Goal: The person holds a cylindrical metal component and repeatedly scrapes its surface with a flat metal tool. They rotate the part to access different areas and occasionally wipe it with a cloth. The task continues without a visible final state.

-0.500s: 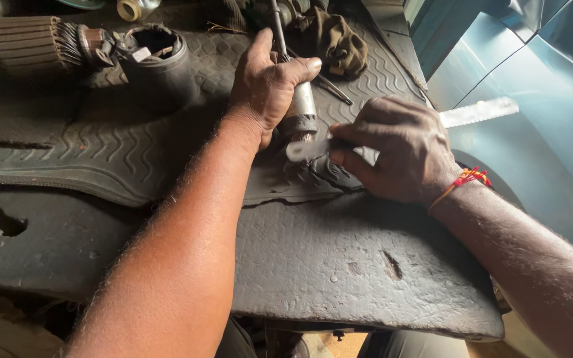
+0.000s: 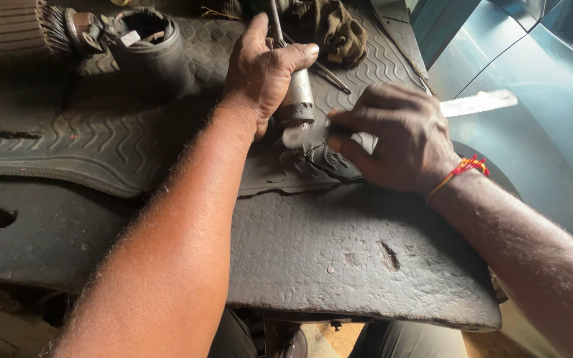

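My left hand is wrapped around a grey metal cylinder-shaped part with a thin shaft, held upright against a black rubber mat. Just to its right, my right hand presses a small flat pale piece against the lower end of that metal part. A red and orange thread bracelet circles my right wrist. What lies under my right palm is hidden.
A dark cylindrical metal housing and a ribbed wound rotor lie at the back left. A dirty rag sits at the back. A grey car body panel fills the right side. A wavy-ribbed mat overlaps the left.
Both hands stay at the same spot on the metal part; only slight shifts of the fingers show.
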